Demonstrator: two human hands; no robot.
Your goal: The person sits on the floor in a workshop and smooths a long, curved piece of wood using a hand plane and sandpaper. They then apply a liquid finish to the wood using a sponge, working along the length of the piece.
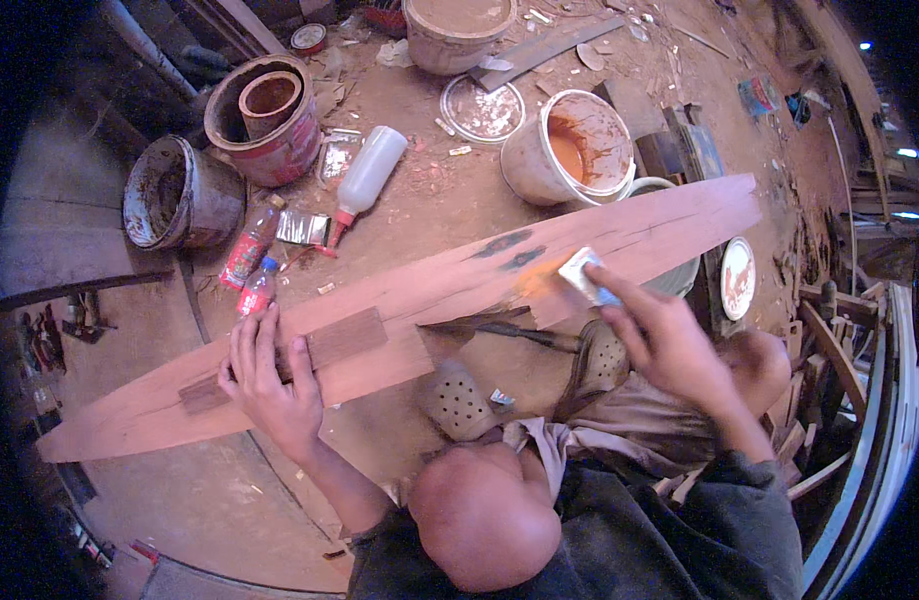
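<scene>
A long reddish wooden board (429, 290), tapered toward its ends, slants across in front of me from lower left to upper right. My left hand (274, 380) lies on its left part with fingers spread, beside a darker inlaid-looking strip of wood (347, 338). In my right hand (664, 335) is a small flat white-and-blue scraper (582, 278), pressed to the board's right part. Next to the scraper, an orange smear of filler (541, 280) marks the wood. Two dark patches (507, 241) sit just above that smear. The scraper's far side is partly hidden by my fingers.
Beyond the board stand a bucket with orange-brown paste (569, 150), a red-brown bucket (264, 150) and a dirty white bucket (184, 195). A white squeeze bottle (371, 170) and small plastic bottles (251, 245) lie near its far edge. Timber is stacked (829, 350) at right.
</scene>
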